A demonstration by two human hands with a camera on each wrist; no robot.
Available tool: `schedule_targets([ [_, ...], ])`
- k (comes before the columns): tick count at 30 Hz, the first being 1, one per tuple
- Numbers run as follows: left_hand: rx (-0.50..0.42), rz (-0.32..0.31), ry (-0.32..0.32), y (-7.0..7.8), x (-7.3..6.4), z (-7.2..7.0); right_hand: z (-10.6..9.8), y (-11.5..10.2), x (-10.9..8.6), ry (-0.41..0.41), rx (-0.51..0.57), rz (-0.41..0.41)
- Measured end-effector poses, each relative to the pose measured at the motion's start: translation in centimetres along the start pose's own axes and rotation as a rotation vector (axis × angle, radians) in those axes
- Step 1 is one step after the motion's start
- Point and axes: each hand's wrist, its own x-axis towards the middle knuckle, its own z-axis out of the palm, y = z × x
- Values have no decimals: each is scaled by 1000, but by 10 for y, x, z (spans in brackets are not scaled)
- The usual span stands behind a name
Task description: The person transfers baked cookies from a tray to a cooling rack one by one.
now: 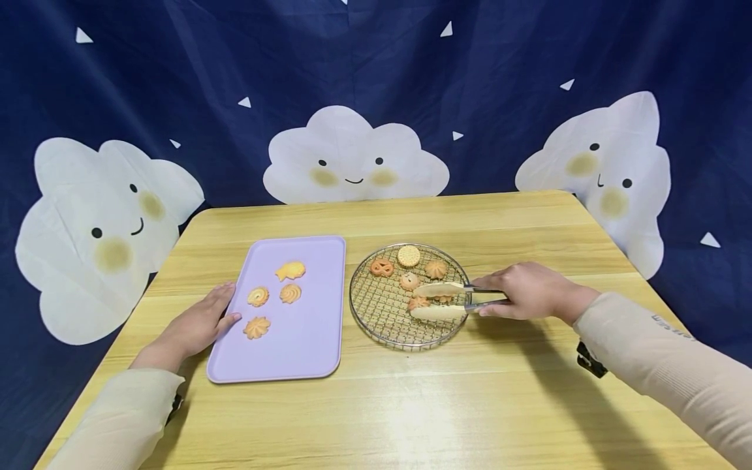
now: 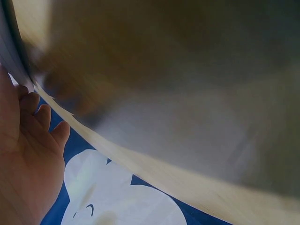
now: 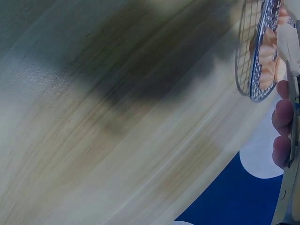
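Observation:
My right hand (image 1: 523, 291) grips metal-handled tongs (image 1: 437, 313) with cream tips. The tips reach over a round wire cooling rack (image 1: 376, 329), spread apart, one on each side of a flower-shaped cookie (image 1: 419, 302). Another cookie (image 1: 444, 298) shows partly between the tong arms; whether the tips touch either cookie I cannot tell. At the left, my left hand (image 1: 196, 324) rests along the edge of a lilac tray (image 1: 299, 356), thumb on its rim, fingers fairly straight. On the tray lie a fish-shaped cookie (image 1: 290, 270), two swirl cookies (image 1: 290, 294) and a flower-shaped cookie (image 1: 256, 328).
Also on the rack are a pretzel-shaped cookie (image 1: 382, 267), a round patterned biscuit (image 1: 408, 256), a ridged cookie (image 1: 436, 269) and a round cookie (image 1: 409, 281). Both tray and rack stand on a wooden table (image 1: 376, 418). A blue cloud-print curtain (image 1: 352, 59) hangs behind.

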Motion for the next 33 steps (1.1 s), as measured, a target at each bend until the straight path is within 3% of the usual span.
schedule_targets([
  [6, 4, -1, 1, -2, 0, 1, -2, 0, 1, 39, -6, 5],
  [18, 4, -1, 11, 1, 0, 0, 1, -4, 14, 119, -4, 92],
  [33, 10, 2, 29, 0, -1, 1, 15, -26, 55, 39, 66, 192],
])
